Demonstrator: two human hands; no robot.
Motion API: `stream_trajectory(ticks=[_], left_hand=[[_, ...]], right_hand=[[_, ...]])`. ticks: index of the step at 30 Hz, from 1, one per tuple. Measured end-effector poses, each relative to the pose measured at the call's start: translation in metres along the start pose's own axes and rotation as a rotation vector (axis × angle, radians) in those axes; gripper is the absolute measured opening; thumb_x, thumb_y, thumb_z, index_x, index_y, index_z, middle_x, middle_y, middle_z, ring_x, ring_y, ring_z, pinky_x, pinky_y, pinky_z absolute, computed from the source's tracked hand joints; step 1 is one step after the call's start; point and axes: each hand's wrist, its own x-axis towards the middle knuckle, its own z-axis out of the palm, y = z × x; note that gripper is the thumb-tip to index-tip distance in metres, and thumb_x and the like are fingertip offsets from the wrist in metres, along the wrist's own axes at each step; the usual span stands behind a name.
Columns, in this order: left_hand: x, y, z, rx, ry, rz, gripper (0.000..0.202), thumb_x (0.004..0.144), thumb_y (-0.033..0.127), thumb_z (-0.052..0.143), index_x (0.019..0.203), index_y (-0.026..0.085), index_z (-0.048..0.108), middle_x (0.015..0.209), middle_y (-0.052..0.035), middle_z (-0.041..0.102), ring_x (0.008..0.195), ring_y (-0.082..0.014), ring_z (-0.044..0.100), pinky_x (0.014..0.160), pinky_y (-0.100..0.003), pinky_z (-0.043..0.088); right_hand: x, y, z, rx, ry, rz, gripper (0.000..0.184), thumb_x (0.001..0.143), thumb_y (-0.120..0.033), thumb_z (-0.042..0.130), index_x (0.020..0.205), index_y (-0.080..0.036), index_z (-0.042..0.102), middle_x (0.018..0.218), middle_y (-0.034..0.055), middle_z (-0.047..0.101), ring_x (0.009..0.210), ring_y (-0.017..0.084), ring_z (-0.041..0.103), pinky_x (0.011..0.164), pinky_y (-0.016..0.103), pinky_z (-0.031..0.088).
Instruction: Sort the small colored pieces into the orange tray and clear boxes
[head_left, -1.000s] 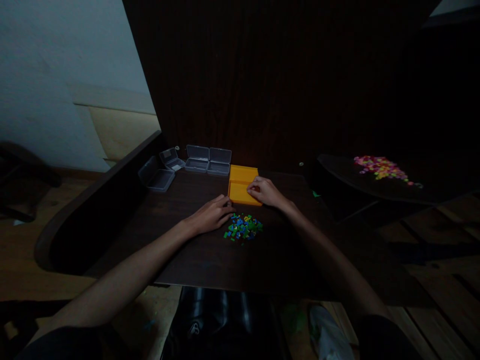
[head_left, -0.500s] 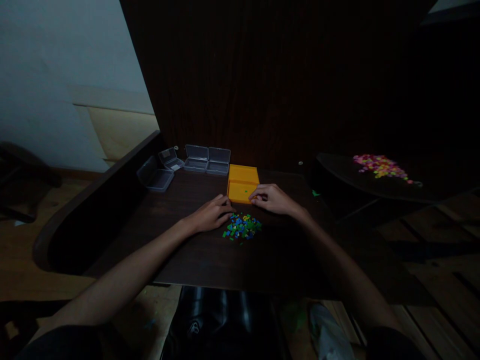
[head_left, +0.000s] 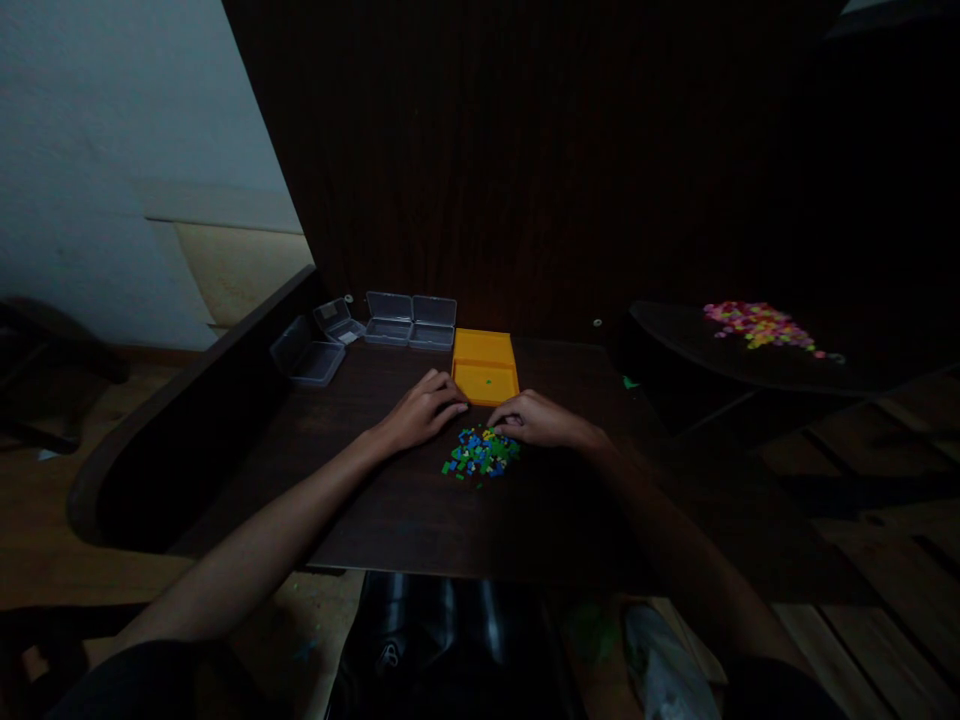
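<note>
A small heap of tiny green, blue and yellow pieces (head_left: 478, 455) lies on the dark table in front of me. Just behind it an orange-yellow box (head_left: 484, 380) stands with its lid folded back and a small green piece (head_left: 489, 381) inside. My left hand (head_left: 427, 408) is at the box's front left corner, fingers curled and tips together; whatever they hold is too small to make out. At the heap's far right edge, my right hand (head_left: 534, 418) has its fingers pinched down by the pieces, and its fingertips are partly hidden.
Clear plastic boxes (head_left: 411, 330) with raised lids stand at the back left, beside another open clear box (head_left: 319, 362). A raised wooden side (head_left: 187, 410) borders the table's left. Pink and yellow pieces (head_left: 765, 325) lie on a dark surface at right.
My right hand has come back from the box to the far edge of the heap. My left hand has moved away from the heap, up to the box's front corner.
</note>
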Motion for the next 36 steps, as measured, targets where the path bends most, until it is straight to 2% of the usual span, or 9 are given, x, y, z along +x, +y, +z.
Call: stream_trajectory(ticks=[3,7,12,19,23,26,28,31,36], left_hand=[[0.01,-0.004,0.004,0.016,0.083,-0.077,0.024,0.095,0.032,0.052,0.103,0.018,0.069,0.1,-0.0068,0.06,0.098,-0.0212,0.052,0.09,-0.038,0.045],[0.026,-0.013,0.01,0.047,0.094,-0.163,0.023,0.092,0.031,0.056,0.099,0.016,0.072,0.1,-0.0084,0.058,0.101,-0.0234,0.051,0.093,-0.041,0.044],[0.05,-0.025,0.018,0.1,0.01,-0.222,0.023,0.088,0.027,0.057,0.094,0.014,0.076,0.097,-0.0108,0.061,0.101,-0.0254,0.052,0.094,-0.042,0.044],[0.064,-0.035,0.028,0.125,-0.048,-0.189,0.02,0.084,0.02,0.059,0.084,0.015,0.078,0.082,-0.0098,0.067,0.094,-0.0253,0.057,0.093,-0.041,0.043],[0.061,-0.031,0.016,0.112,-0.033,-0.169,0.027,0.091,0.025,0.053,0.097,0.015,0.077,0.084,-0.0098,0.067,0.091,-0.0238,0.058,0.09,-0.04,0.045],[0.051,-0.02,-0.002,0.03,0.016,-0.108,0.027,0.09,0.02,0.053,0.106,0.016,0.074,0.093,-0.0089,0.065,0.092,-0.0207,0.06,0.086,-0.036,0.047],[0.04,-0.011,-0.013,-0.09,-0.038,-0.031,0.025,0.09,0.024,0.056,0.105,0.017,0.074,0.094,-0.0078,0.065,0.088,-0.0183,0.061,0.082,-0.033,0.049],[0.023,0.001,-0.024,-0.219,-0.216,0.043,0.019,0.087,0.023,0.06,0.097,0.016,0.075,0.09,-0.0062,0.068,0.082,-0.0153,0.063,0.076,-0.027,0.049],[0.007,0.011,-0.018,-0.198,-0.341,-0.021,0.015,0.084,0.02,0.062,0.091,0.015,0.075,0.075,-0.0023,0.067,0.066,-0.0119,0.06,0.065,-0.022,0.045]], right_hand=[[0.001,-0.001,0.0,0.007,0.003,0.026,0.021,0.086,-0.017,0.06,0.099,-0.016,0.076,0.079,0.0035,0.071,0.063,0.011,0.055,0.06,0.022,0.035],[0.002,-0.002,-0.003,-0.007,0.033,0.051,0.019,0.088,-0.019,0.059,0.096,-0.014,0.076,0.071,0.0017,0.067,0.059,0.01,0.051,0.059,0.022,0.032],[0.0,-0.001,-0.005,0.001,0.045,0.039,0.02,0.085,-0.02,0.062,0.098,-0.014,0.076,0.061,-0.0024,0.059,0.054,0.008,0.046,0.057,0.021,0.03],[-0.002,-0.005,-0.002,-0.019,0.003,0.067,0.019,0.082,-0.018,0.064,0.097,-0.015,0.077,0.056,-0.0048,0.054,0.051,0.007,0.044,0.057,0.02,0.031],[-0.003,-0.008,-0.004,-0.024,0.018,0.062,0.019,0.082,-0.016,0.063,0.096,-0.017,0.076,0.056,-0.0051,0.054,0.052,0.008,0.045,0.057,0.02,0.031],[-0.003,-0.008,-0.003,-0.037,0.008,0.073,0.019,0.081,-0.016,0.064,0.095,-0.017,0.076,0.058,-0.0045,0.056,0.053,0.008,0.046,0.057,0.02,0.031],[-0.002,-0.007,-0.002,-0.056,0.012,0.088,0.019,0.083,-0.019,0.064,0.098,-0.017,0.076,0.061,-0.0034,0.058,0.054,0.008,0.047,0.058,0.021,0.031],[-0.002,-0.005,-0.001,-0.084,0.03,0.097,0.019,0.085,-0.023,0.063,0.099,-0.018,0.075,0.067,-0.0013,0.063,0.057,0.009,0.05,0.058,0.021,0.032],[-0.003,-0.006,0.001,-0.101,0.043,0.106,0.016,0.085,-0.023,0.063,0.094,-0.019,0.076,0.069,-0.0003,0.065,0.058,0.009,0.05,0.057,0.021,0.03]])
